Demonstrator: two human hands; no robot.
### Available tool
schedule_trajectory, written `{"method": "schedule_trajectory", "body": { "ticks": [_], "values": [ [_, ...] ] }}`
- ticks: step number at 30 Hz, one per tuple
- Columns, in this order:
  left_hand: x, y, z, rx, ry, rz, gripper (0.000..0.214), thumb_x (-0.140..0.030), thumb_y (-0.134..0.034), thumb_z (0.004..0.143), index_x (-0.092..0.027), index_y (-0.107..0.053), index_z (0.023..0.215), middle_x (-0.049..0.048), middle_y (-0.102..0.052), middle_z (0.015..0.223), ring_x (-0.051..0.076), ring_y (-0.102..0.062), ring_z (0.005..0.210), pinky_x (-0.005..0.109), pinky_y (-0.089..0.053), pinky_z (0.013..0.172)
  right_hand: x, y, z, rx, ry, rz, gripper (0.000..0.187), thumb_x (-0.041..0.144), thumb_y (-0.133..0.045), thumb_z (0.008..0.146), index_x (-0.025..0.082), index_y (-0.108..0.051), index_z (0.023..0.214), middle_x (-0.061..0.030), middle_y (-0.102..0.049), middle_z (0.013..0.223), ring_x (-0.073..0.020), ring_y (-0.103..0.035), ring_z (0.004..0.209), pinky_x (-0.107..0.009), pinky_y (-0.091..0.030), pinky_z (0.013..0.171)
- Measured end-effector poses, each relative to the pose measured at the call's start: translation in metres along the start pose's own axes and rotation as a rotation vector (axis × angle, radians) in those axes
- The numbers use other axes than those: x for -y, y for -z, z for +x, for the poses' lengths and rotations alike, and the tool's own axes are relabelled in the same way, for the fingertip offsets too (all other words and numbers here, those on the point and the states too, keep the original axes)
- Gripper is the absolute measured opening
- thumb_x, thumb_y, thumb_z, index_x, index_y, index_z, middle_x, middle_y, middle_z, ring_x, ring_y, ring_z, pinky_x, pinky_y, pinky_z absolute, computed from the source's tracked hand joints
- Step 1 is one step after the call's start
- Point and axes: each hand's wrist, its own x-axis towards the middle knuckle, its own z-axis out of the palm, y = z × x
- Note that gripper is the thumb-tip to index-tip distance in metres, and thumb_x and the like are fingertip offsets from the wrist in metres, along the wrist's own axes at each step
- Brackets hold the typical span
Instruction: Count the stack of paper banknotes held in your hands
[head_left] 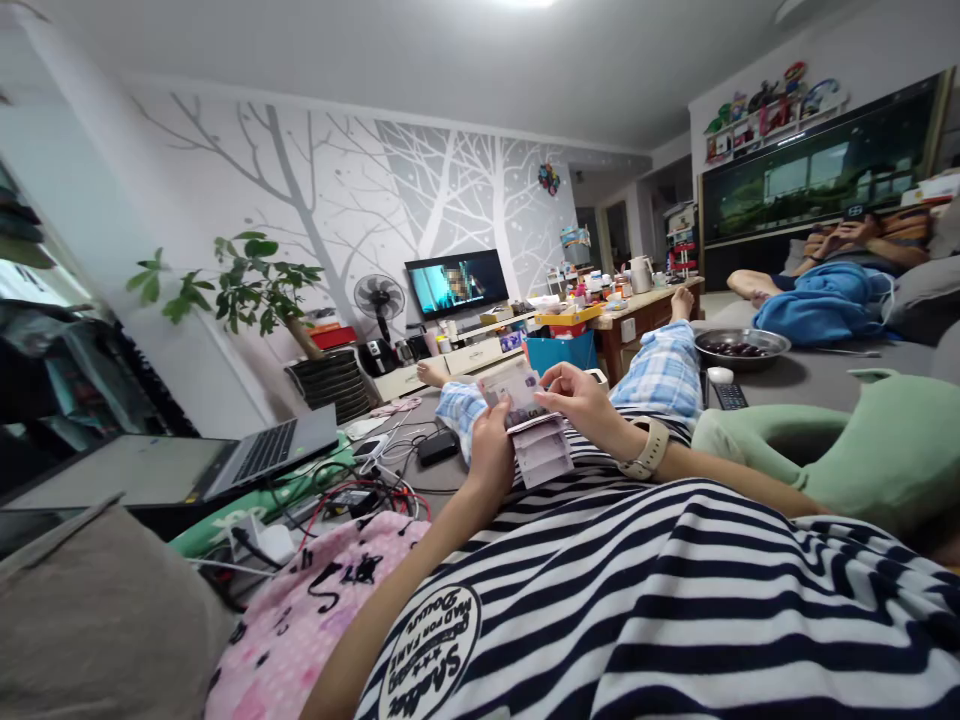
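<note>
I lie back in a black-and-white striped shirt with my legs in blue plaid trousers stretched out. My left hand (491,445) is closed round a stack of banknotes (541,450) held over my stomach. My right hand (577,395), with a beige watch on its wrist, pinches the top notes (514,388) and bends them upward and away from the stack. The hands are close together, both touching the notes.
An open laptop (247,455) and tangled cables (367,480) lie at the left, next to a pink cushion (315,600). A metal bowl (741,345) and remote (729,395) rest on the sofa at right, near a green pillow (862,450). Another person lies at far right holding a phone. A TV (456,282) stands ahead.
</note>
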Motion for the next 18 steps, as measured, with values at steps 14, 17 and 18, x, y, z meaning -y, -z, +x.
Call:
{"method": "schedule_trajectory", "body": {
  "ticks": [14, 17, 18],
  "values": [
    [0.011, 0.010, 0.016, 0.066, 0.028, -0.025, 0.020, -0.027, -0.065, 0.080, -0.015, -0.070, 0.095, 0.0047, -0.074, 0.077, 0.025, -0.073, 0.091, 0.037, -0.055, 0.088, -0.018, 0.002, 0.008, 0.017, -0.123, -0.021, 0.040, 0.044, -0.075, 0.065, 0.021, -0.051, 0.087, 0.0076, -0.054, 0.059, -0.0118, -0.046, 0.054, -0.025, -0.031, 0.055],
    [0.016, 0.012, 0.019, 0.086, 0.023, -0.040, 0.025, -0.028, -0.066, 0.079, -0.014, -0.070, 0.099, 0.0055, -0.075, 0.081, 0.024, -0.073, 0.091, 0.037, -0.055, 0.089, -0.022, 0.003, 0.013, 0.028, -0.149, -0.027, 0.040, 0.044, -0.075, 0.065, 0.021, -0.051, 0.086, 0.0076, -0.053, 0.058, -0.0114, -0.045, 0.054, -0.025, -0.030, 0.055],
    [0.017, 0.012, 0.019, 0.084, 0.028, -0.045, 0.025, -0.028, -0.066, 0.079, -0.015, -0.069, 0.100, 0.0055, -0.075, 0.081, 0.024, -0.073, 0.091, 0.037, -0.055, 0.089, -0.024, 0.003, 0.014, 0.032, -0.155, -0.028, 0.040, 0.044, -0.075, 0.064, 0.021, -0.051, 0.086, 0.0077, -0.052, 0.057, -0.0113, -0.044, 0.054, -0.025, -0.030, 0.055]
  ]
}}
